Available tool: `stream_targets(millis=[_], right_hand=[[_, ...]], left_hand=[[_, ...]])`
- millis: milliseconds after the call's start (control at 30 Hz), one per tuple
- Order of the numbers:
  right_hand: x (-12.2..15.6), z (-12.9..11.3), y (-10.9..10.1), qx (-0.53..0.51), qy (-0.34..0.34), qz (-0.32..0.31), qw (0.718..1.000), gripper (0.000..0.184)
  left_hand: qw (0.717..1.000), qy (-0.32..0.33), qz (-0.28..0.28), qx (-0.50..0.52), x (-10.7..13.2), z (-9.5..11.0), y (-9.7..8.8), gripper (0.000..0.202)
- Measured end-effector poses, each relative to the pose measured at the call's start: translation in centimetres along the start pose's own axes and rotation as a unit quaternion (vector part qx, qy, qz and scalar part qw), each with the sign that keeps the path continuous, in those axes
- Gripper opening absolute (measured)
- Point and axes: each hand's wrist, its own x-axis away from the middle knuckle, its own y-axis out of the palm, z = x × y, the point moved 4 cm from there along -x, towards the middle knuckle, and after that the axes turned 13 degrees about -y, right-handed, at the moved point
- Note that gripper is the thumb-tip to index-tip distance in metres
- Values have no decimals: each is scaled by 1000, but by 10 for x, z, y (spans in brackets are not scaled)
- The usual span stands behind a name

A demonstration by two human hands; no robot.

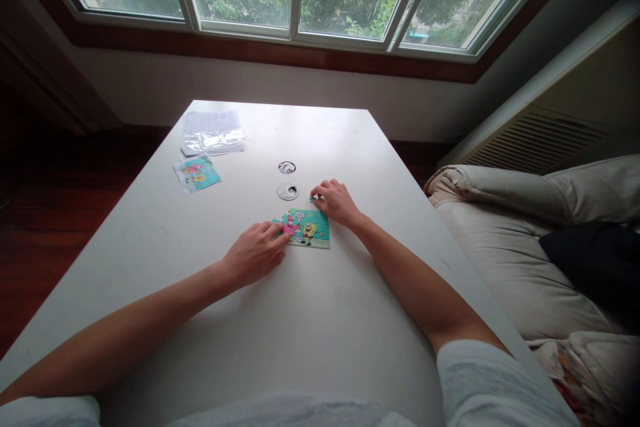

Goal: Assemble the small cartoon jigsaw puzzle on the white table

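A small cartoon jigsaw puzzle (309, 228) lies on the white table (320, 320), mostly assembled. My left hand (255, 252) rests at its left edge, fingers curled against the pieces there. My right hand (336, 201) is at the puzzle's upper right corner, fingers pinched on a small green puzzle piece (313, 199).
A printed picture card (197, 172) and a clear plastic bag (212, 133) lie at the table's far left. Two round cable-hole covers (287, 191) sit behind the puzzle. A cream sofa (520, 247) stands to the right, with windows at the back.
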Motion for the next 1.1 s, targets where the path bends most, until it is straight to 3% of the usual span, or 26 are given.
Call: stream_targets(millis=[233, 333, 400, 500, 767, 967, 1100], right_hand=[[-1, -3, 1, -65, -26, 62, 996, 6], [-3, -9, 3, -151, -40, 78, 985, 16], [-4, -15, 4, -205, -52, 84, 974, 25], [-5, -26, 5, -266, -63, 94, 957, 19], [-4, -42, 19, -466, 6, 90, 880, 9], [-8, -44, 15, -362, -23, 100, 926, 7], [-10, -45, 17, -342, -19, 99, 934, 10]], left_hand=[[999, 34, 4, 21, 1, 0, 4, 41], [998, 61, 3, 33, -1, -1, 5, 42], [997, 71, 6, 40, -2, -3, 5, 42], [996, 76, 10, 48, -3, -4, 6, 42], [995, 81, 5, 61, -5, -6, 11, 45], [995, 93, -6, 43, -6, -4, 11, 57], [995, 94, -6, 41, -6, -2, 9, 64]])
